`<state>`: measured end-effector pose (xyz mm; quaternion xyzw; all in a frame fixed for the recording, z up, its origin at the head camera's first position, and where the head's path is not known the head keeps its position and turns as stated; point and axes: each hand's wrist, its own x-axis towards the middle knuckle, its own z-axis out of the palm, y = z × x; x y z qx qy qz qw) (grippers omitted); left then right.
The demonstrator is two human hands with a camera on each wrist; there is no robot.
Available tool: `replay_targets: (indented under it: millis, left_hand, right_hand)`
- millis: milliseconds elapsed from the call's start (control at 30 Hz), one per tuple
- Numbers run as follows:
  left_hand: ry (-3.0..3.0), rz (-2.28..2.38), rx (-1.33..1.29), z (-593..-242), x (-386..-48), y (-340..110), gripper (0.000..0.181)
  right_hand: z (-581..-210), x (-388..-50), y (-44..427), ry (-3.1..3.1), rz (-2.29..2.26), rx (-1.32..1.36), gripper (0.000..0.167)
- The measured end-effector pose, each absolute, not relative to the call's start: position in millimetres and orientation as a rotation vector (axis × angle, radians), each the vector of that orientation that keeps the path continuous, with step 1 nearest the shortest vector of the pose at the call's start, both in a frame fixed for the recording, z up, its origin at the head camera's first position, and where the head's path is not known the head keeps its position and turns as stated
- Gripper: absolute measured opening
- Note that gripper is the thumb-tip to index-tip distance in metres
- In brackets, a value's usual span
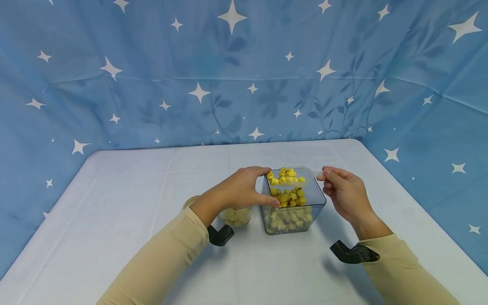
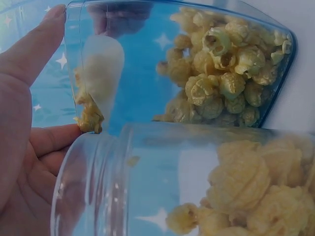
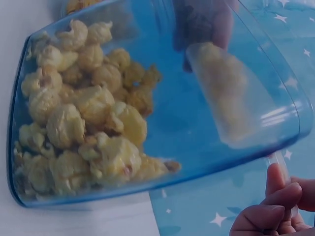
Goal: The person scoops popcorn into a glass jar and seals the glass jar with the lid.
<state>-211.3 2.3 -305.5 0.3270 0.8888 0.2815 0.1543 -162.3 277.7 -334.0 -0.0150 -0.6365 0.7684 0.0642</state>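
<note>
A clear square plastic container stands on the table, partly filled with yellow popcorn. My left hand holds it by the left side of the rim, thumb at the near corner and fingers at the far one. My right hand pinches the thin handle of a translucent scoop just beyond the right rim. Inside the container, above the heap, the scoop's bowl carries several pieces of popcorn. A clear round jar, also with popcorn in it, stands beside the container, partly hidden by my left arm in the head view.
A white cloth covers the table. Behind it hangs a blue curtain with white stars. Black wrist cameras sit below both hands, the left one close to the jar.
</note>
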Motion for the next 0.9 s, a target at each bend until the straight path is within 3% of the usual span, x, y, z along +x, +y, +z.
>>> replay_targets:
  millis: [900]
  left_hand:
    - [2.579,0.864,0.919,-303,-211,-5,0.096]
  right_hand:
    - [-316,-159,290,-1.838,2.386,0.126,0.013]
